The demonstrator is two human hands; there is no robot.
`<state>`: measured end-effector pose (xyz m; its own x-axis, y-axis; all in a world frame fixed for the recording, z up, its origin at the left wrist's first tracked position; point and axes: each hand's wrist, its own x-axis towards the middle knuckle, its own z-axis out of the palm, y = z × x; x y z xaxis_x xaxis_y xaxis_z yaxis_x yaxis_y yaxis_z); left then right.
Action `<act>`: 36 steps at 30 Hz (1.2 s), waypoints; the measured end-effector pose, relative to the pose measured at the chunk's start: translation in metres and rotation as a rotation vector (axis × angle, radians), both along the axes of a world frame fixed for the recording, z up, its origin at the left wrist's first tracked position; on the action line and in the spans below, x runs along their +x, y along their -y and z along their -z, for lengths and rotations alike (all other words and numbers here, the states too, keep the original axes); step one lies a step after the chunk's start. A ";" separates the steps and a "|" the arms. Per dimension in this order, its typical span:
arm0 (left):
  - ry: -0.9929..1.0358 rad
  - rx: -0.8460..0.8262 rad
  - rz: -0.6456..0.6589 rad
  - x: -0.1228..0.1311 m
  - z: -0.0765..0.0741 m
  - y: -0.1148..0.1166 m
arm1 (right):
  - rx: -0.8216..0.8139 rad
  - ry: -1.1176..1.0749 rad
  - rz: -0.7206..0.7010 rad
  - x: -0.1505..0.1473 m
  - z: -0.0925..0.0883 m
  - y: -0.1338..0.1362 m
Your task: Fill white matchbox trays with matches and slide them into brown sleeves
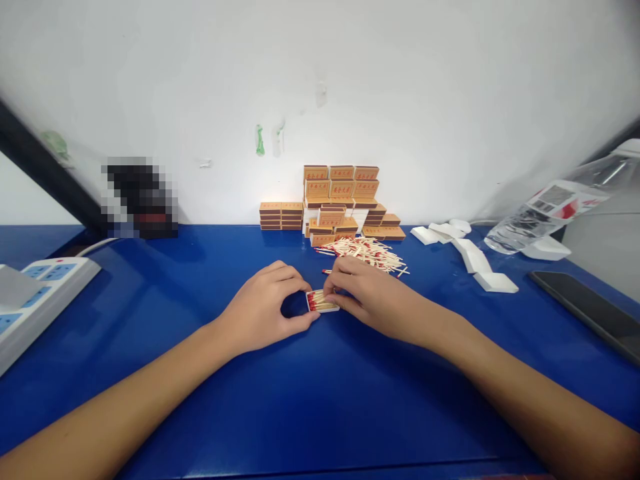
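A small white matchbox tray [338,309] lies on the blue table in front of me, with red-tipped matches [316,300] lined up inside, their heads to the left. My left hand [267,303] grips the tray's left end between thumb and forefinger. Over the tray's right part, my right hand [373,293] has its thumb and fingers pinched together on the matches; its fingertips hide some of them. Just behind this hand spreads a loose heap of matches [367,250].
Orange matchboxes [341,190] are stacked against the wall, with a lower stack [281,215] to their left. White empty trays [470,255], a tilted plastic bottle [545,207] and a dark phone [590,310] are on the right. A power strip [75,273] lies at left.
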<state>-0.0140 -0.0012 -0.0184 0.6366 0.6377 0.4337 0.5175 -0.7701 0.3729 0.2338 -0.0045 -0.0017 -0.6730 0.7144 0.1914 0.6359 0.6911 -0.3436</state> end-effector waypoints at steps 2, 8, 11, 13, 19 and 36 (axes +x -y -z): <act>0.015 0.007 0.002 0.000 0.000 0.000 | -0.009 -0.007 0.005 -0.003 -0.001 0.002; 0.012 -0.001 -0.008 0.000 -0.001 0.000 | -0.003 -0.035 0.019 0.000 0.001 0.000; 0.011 0.004 -0.010 0.000 -0.002 0.000 | 0.025 -0.051 0.048 0.006 0.000 -0.005; 0.016 -0.002 -0.015 0.000 -0.002 0.001 | 0.032 -0.059 0.070 0.008 -0.001 -0.007; 0.007 -0.016 -0.020 -0.001 0.000 0.000 | -0.019 -0.030 0.040 0.008 0.002 -0.007; 0.001 0.008 -0.006 0.000 -0.001 0.001 | 0.042 -0.052 0.043 0.006 0.002 -0.006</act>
<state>-0.0137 -0.0018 -0.0170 0.6327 0.6380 0.4389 0.5216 -0.7700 0.3674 0.2397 0.0014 -0.0033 -0.6304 0.7329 0.2557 0.6473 0.6782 -0.3480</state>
